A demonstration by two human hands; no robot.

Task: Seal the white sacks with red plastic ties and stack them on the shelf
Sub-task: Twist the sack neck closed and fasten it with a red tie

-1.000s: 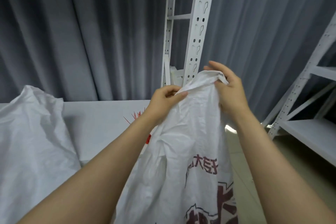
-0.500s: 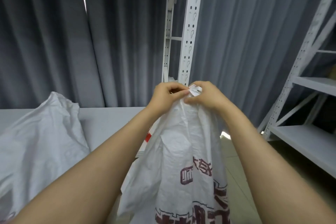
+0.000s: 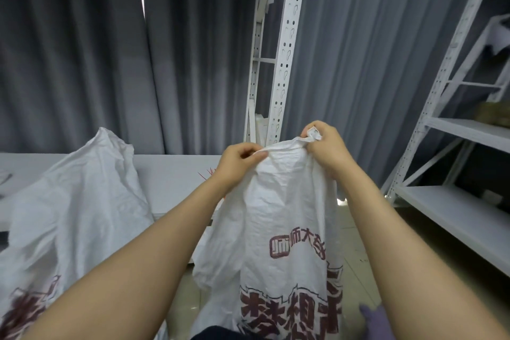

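Where grey curtains (image 3: 82,63) hang, shelving (image 3: 284,63) stands beside a table (image 3: 171,182).

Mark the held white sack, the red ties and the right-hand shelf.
White woven printed sack (image 3: 287,201), head view, front panel below the gathered mouth.
Thin red plastic ties (image 3: 204,175), head view, the visible tips.
White metal shelf (image 3: 452,212), head view, bare lower board.

Shelf upright (image 3: 285,63) just behind held sack (image 3: 281,215); second sack (image 3: 77,201) crowds left (on table (image 3: 171,174)); floor (image 3: 356,232) open rightward.

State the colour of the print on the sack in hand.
Dark red print on the white sack, head view.
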